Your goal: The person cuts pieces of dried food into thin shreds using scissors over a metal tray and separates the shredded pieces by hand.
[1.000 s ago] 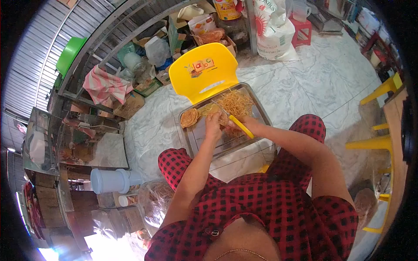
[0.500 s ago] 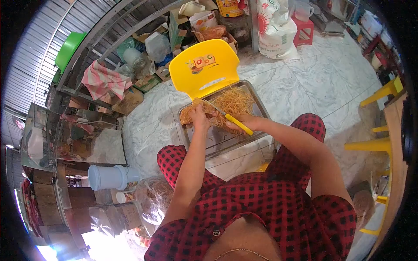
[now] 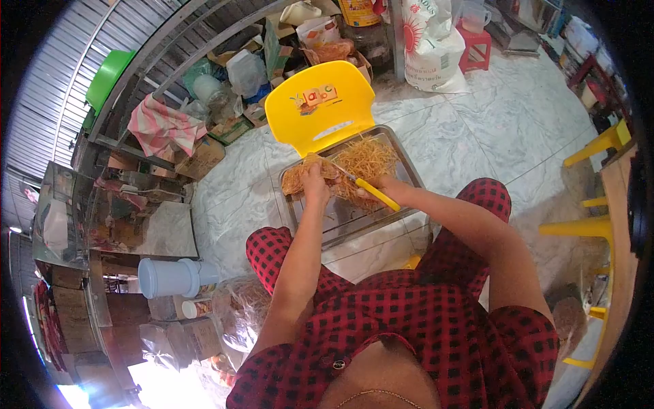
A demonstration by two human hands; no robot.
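Note:
My left hand (image 3: 315, 183) is closed on a thin golden-brown piece (image 3: 319, 161) over the left side of a metal tray (image 3: 344, 232). Another golden-brown flat piece (image 3: 293, 180) lies by that hand, at the tray's left edge. In my right hand (image 3: 390, 189) is a yellow-handled tool (image 3: 377, 193), its narrow metal end reaching toward the held piece. Whether it is a knife or scissors, I cannot make out. A pile of thin yellow-brown strips (image 3: 368, 160) fills the tray's far right part, close to my right hand.
The tray rests against a yellow chair (image 3: 317, 102) with a printed backrest. A white sack (image 3: 432, 51) and a red stool (image 3: 475, 49) stand beyond on the marble-patterned floor (image 3: 504, 116). Light-blue buckets (image 3: 167, 278) are at left; yellow legs (image 3: 579, 230) jut in at right.
My right hand and the yellow handle have shifted slightly right and toward me. My left hand stays nearly in place on the golden-brown piece.

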